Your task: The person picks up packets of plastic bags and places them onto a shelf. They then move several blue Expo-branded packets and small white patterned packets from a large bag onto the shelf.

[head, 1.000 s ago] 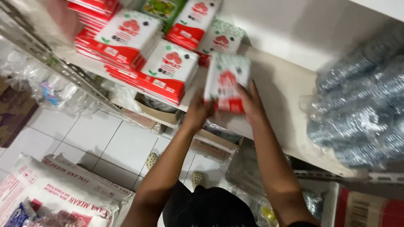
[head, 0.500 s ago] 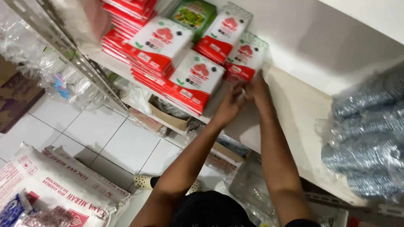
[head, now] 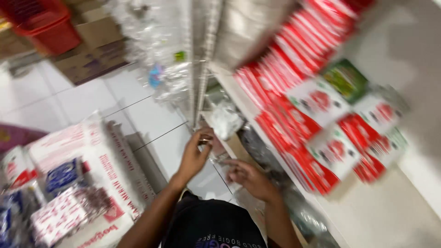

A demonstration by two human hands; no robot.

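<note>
Below the shelf (head: 386, 216), just off its front edge, both hands sit close together over a scrap of clear wrap (head: 218, 159). The left hand (head: 195, 156) is raised with its thumb and fingertips drawn together, seemingly pinching the upper end of the wrap, though motion blur hides the exact contact. The right hand (head: 248, 177) lies lower and nearer the shelf, with its fingers loosely spread and pointing toward the left hand; they are beside the wrap rather than closed on it, and nothing shows in its palm. On the shelf, red and white packets (head: 321, 119) stand in overlapping rows with one green packet (head: 347, 79) among them, and neither hand touches any of these. A crumpled white bag (head: 225, 120) sits under the shelf's near end, just above the hands. Clear bags (head: 161, 55) hang from a rack on the side of the hands away from the shelf. Farther from the shelf, printed sacks (head: 92, 160) lie on the tiled floor (head: 115, 103), with a cardboard box (head: 92, 50) and a red basket (head: 46, 23) beyond them. Judging from this, the step in hand is fingering the wrap down by the lower tier, not placing packets. Any firm hold on something so thin and slack would call for the right fingers to close on its free end, opposite the left pinch, so it does not slip or crumple.
</note>
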